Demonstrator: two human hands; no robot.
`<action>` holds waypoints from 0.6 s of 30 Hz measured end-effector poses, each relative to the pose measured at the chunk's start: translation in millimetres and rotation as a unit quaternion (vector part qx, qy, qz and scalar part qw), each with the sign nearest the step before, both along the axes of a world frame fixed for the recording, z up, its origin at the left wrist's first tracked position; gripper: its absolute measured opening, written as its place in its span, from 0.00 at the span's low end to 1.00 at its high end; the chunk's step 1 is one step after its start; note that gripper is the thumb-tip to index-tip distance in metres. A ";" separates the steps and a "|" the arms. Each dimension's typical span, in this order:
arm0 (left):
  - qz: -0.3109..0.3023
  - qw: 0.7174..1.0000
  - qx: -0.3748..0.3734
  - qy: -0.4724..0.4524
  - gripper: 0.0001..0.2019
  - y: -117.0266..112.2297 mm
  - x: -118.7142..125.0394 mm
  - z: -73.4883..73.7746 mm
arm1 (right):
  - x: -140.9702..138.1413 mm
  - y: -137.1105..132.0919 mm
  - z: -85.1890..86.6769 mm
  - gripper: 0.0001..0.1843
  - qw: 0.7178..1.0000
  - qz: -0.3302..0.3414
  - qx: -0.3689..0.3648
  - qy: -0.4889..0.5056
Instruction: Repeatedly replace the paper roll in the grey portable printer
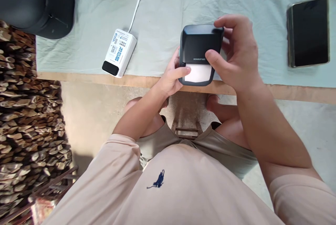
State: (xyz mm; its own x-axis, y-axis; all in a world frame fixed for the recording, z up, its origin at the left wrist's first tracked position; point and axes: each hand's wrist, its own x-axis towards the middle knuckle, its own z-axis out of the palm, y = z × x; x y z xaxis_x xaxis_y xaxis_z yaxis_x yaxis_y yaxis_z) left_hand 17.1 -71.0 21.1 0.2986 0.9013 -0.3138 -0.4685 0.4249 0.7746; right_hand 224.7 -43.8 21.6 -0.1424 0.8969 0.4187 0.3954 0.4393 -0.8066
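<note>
Device held between both hands at the near edge of the tabletop; left hand gripping its near left corner, thumb laid on the white slip; right hand gripping its right side, thumb on the black top beside the lettering, forefinger at the far corner. Progress, as judged: the device is in hand and looks whole, its top apparently shut, the slip showing in front; handling appears unfinished, since both hands grip it and no release shows. Power bank lies to the left, its cable joined to nothing at the plug end; phone lies well apart to the right, screen dark; neither is touched.

Not established: most left fingers, hidden beneath the device; the remaining right fingers, partly behind its side; whether the slip is loose paper or a fixed panel; part of the lettering, too small to read; whether the device's underside meets the tabletop; the bag, upper left, is cut off.
</note>
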 end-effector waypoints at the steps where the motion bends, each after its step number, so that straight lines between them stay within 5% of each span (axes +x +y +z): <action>1: -0.005 1.000 0.007 -0.007 0.30 -1.6 0.7 1.7 | -1.8 -0.8 -3.1 0.30 0.999 0.003 -0.033 0.016; 8: 0.027 0.999 -0.015 -0.016 0.19 -2.7 6.8 7.0 | -8.0 -2.4 -19.7 0.45 0.977 0.055 -0.177 0.106; 18: -0.004 0.999 0.007 -0.040 0.12 -0.3 8.7 14.7 | -4.4 -0.2 -29.3 0.45 0.984 0.059 -0.138 0.095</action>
State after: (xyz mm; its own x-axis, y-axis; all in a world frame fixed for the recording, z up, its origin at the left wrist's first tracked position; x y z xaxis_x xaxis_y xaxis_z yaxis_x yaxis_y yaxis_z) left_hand 25.8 -71.3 35.8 0.3284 0.9034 -0.2757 -0.5257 0.4173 0.7413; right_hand 220.3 -44.0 -7.8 -0.1950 0.9621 0.1908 0.1860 0.2273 -0.9559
